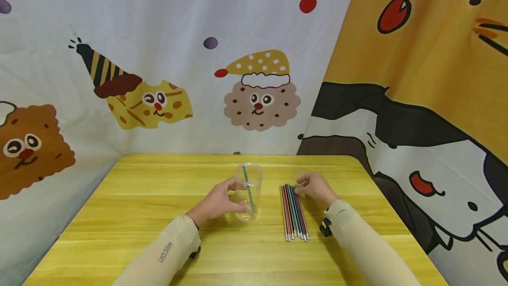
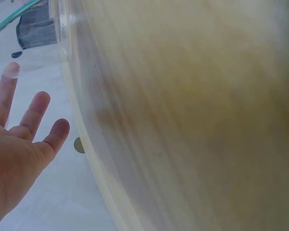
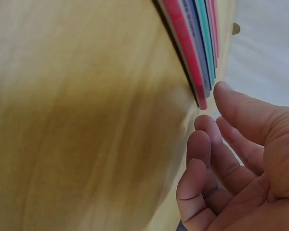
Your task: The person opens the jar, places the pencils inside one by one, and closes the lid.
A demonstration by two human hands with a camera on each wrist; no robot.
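Note:
My left hand [image 1: 216,201] holds a clear plastic cup [image 1: 254,195] upright at the middle of the table, thumb at its near side and fingers behind it. A teal pencil [image 1: 249,191] leans inside the cup; it also crosses the top left corner of the left wrist view. To the right of the cup lies a row of colored pencils [image 1: 293,215], side by side, silver ends toward me. My right hand [image 1: 317,187] is at their far ends. In the right wrist view, its thumb [image 3: 241,108] and loosely bent fingers are close to the pencil tips, with nothing between them.
The yellow wood-grain table [image 1: 158,180] has a rounded far edge. Behind it hangs a white curtain [image 1: 190,12] with cartoon prints, and an orange printed cloth [image 1: 432,52] hangs at the right. Dark wrist straps [image 1: 325,227] show at the sleeves.

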